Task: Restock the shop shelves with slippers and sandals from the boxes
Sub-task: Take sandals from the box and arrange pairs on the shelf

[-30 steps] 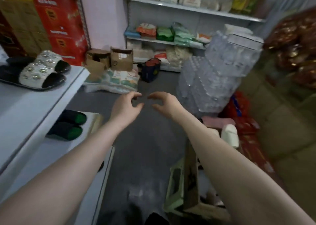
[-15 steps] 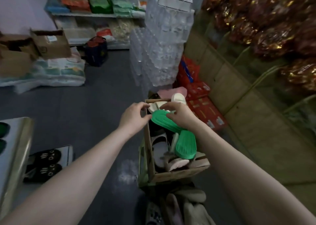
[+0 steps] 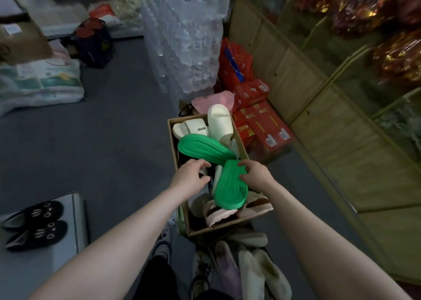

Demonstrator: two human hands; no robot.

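My right grip point(image 3: 255, 174) curls round the top edge of a green slipper point(image 3: 230, 187). The slipper lies sole up in the cardboard box point(image 3: 173, 138) on the floor. My left grip point(image 3: 190, 179) is bent and down in the box just beside it. I cannot tell if it holds anything. A second green slipper point(image 3: 205, 148) and white slippers point(image 3: 219, 123) lie further back in the box. One second ago both grips were up in the air, holding nothing.

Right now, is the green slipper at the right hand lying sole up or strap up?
Sole up: the green slipper shows its grooved tread to the camera, no strap visible, while the right hand grips its far end.
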